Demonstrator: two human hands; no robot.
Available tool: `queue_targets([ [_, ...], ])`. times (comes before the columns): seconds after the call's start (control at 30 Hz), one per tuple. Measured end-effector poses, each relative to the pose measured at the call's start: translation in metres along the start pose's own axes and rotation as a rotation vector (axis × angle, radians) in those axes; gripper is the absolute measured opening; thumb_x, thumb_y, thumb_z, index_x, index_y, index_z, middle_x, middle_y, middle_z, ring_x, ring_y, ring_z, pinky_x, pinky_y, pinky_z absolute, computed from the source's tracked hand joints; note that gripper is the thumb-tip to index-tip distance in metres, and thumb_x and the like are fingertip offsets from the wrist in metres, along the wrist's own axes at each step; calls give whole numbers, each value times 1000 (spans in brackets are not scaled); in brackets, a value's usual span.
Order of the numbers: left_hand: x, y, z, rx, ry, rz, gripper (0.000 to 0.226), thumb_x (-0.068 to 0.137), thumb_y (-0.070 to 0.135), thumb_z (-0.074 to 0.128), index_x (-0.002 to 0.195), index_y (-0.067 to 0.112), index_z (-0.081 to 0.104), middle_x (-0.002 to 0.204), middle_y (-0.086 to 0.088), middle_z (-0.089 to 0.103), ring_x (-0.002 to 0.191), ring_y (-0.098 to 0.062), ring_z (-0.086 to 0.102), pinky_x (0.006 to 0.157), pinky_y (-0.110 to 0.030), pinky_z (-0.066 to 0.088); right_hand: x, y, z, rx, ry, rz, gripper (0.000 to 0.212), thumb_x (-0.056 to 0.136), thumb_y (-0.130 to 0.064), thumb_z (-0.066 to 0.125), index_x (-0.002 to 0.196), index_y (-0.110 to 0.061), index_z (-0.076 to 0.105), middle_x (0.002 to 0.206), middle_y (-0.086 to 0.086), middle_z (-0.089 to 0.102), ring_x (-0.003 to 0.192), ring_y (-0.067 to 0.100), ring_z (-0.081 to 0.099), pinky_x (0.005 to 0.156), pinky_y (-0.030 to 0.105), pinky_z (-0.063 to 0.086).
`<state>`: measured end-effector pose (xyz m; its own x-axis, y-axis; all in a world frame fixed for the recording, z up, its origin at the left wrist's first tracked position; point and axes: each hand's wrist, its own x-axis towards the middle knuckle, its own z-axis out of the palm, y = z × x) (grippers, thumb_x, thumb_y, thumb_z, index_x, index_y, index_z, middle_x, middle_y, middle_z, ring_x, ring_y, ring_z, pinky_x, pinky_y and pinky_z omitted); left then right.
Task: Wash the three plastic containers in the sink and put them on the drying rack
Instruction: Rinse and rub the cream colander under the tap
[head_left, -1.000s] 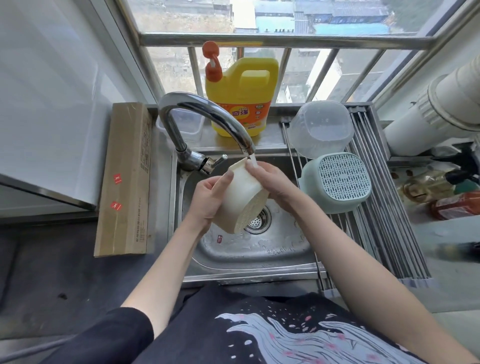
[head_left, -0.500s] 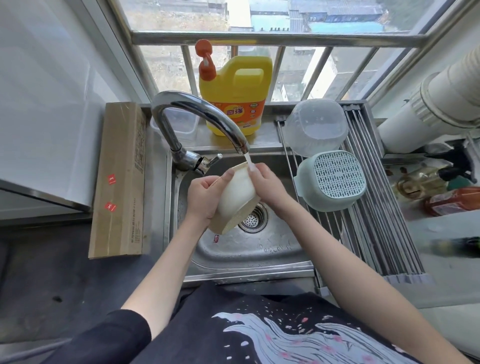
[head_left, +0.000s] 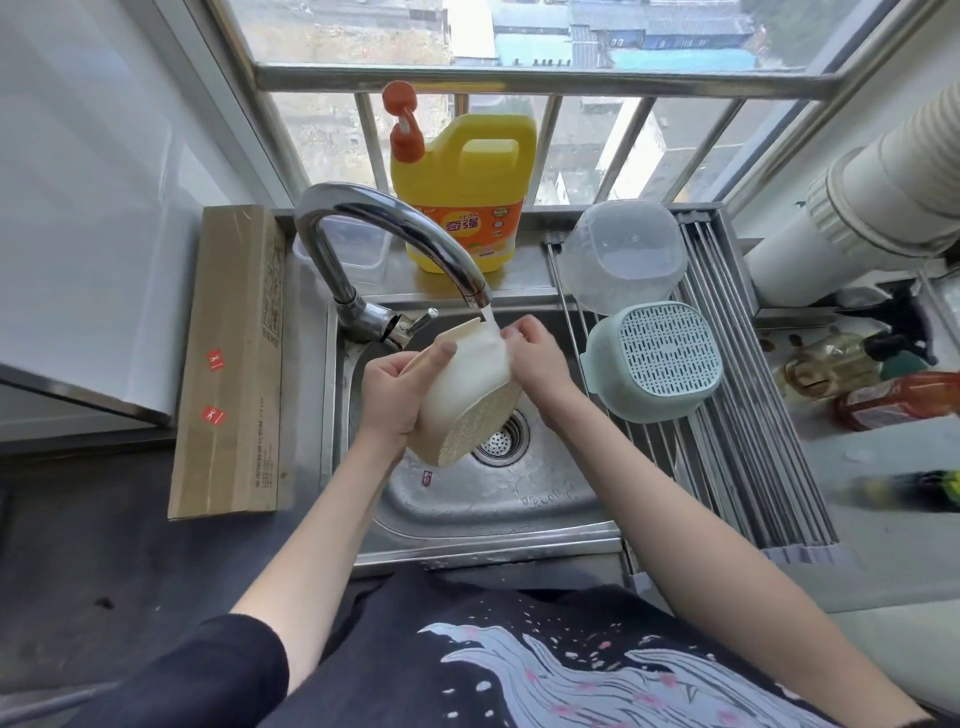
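A beige perforated plastic container (head_left: 470, 400) is tilted under running water from the faucet (head_left: 395, 234), above the steel sink (head_left: 519, 499). My left hand (head_left: 395, 395) grips its left side, thumb over the rim. My right hand (head_left: 535, 358) holds its upper right edge with curled fingers. A clear container (head_left: 623, 254) and a pale green perforated container (head_left: 657, 358) lie upside down on the drying rack (head_left: 748, 441) to the right of the sink.
A yellow detergent jug (head_left: 467, 192) stands on the sill behind the faucet, beside a clear tub (head_left: 358, 249). A long cardboard box (head_left: 234, 358) lies left of the sink. Bottles (head_left: 883, 395) and a white duct (head_left: 857, 208) are at the right.
The beige container has turned and shifted slightly under the stream. Water now runs over its side, and my right hand has moved up to its top edge.
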<state>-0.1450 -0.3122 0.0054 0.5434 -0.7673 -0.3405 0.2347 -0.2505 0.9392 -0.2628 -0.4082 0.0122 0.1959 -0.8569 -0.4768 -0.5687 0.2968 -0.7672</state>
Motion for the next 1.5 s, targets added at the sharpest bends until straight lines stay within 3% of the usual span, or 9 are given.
queue_targets([
  [0.17, 2, 3, 5, -23, 114, 6, 48, 84, 22, 70, 47, 11, 42, 40, 8, 41, 38, -4, 35, 39, -18, 26, -28, -2, 21, -336, -51, -99, 61, 94, -53, 38, 135, -7, 40, 125, 20, 52, 116, 36, 49, 95, 41, 40],
  [0.33, -1, -3, 7, 50, 50, -2, 40, 82, 27, 72, 57, 5, 49, 54, 0, 38, 48, -11, 30, 46, -25, 21, -10, 4, 10, -22, 65, 3, 25, 97, -26, 38, 77, -13, 45, 78, 1, 52, 84, 23, 47, 72, 32, 32],
  [0.43, -3, -5, 6, -13, 7, -65, 35, 81, 32, 71, 69, 3, 55, 62, -4, 44, 51, -11, 37, 49, -26, 27, -9, 5, 6, 9, 55, -3, 24, 98, -28, 37, 86, -11, 49, 88, 3, 54, 89, 23, 49, 78, 35, 36],
  [0.63, -6, 2, 9, -50, -430, -236, 30, 57, -1, 43, 81, 7, 60, 65, 2, 62, 59, -10, 56, 51, -19, 42, -31, 16, 34, -303, 145, -590, 23, 86, -16, 49, 105, -13, 62, 111, 5, 62, 106, 25, 55, 101, 44, 34],
  [0.73, -9, 14, 10, -223, -373, -346, 24, 84, 15, 41, 85, 11, 64, 65, 1, 64, 57, -10, 59, 55, -24, 42, -42, 28, 42, -209, 138, -783, 30, 89, -6, 49, 118, -10, 54, 119, 7, 61, 115, 24, 55, 105, 43, 35],
  [0.97, -10, -10, 13, 494, 172, 121, 56, 98, 42, 44, 50, 18, 27, 47, 3, 31, 48, -15, 28, 50, -33, 18, -59, 29, 13, 590, 274, -228, 17, 101, -8, 34, 116, -8, 44, 109, 6, 62, 104, 13, 64, 90, 29, 47],
  [1.2, -11, -7, 25, 508, 188, 165, 53, 100, 38, 40, 52, 16, 38, 47, 4, 42, 48, -11, 36, 52, -32, 26, -55, 30, 29, -268, 141, -473, 66, 92, -53, 24, 149, -19, 25, 158, -5, 18, 147, 12, 4, 115, 43, -12],
  [1.4, -26, -4, 37, 741, 186, 239, 49, 99, 38, 40, 57, 14, 44, 70, -17, 63, 71, -36, 54, 58, -36, 30, 5, 11, 18, -241, -65, 43, 47, 98, -31, 21, 140, -27, 43, 146, -1, 43, 137, 24, 36, 112, 58, 16],
  [1.5, -17, -2, 40, 749, 221, 184, 47, 100, 39, 37, 62, 13, 47, 78, -18, 65, 77, -37, 56, 59, -35, 30, -8, 2, 27, -443, -25, -24, 42, 101, -27, 25, 138, -22, 44, 147, -1, 41, 139, 20, 31, 112, 63, 7],
])
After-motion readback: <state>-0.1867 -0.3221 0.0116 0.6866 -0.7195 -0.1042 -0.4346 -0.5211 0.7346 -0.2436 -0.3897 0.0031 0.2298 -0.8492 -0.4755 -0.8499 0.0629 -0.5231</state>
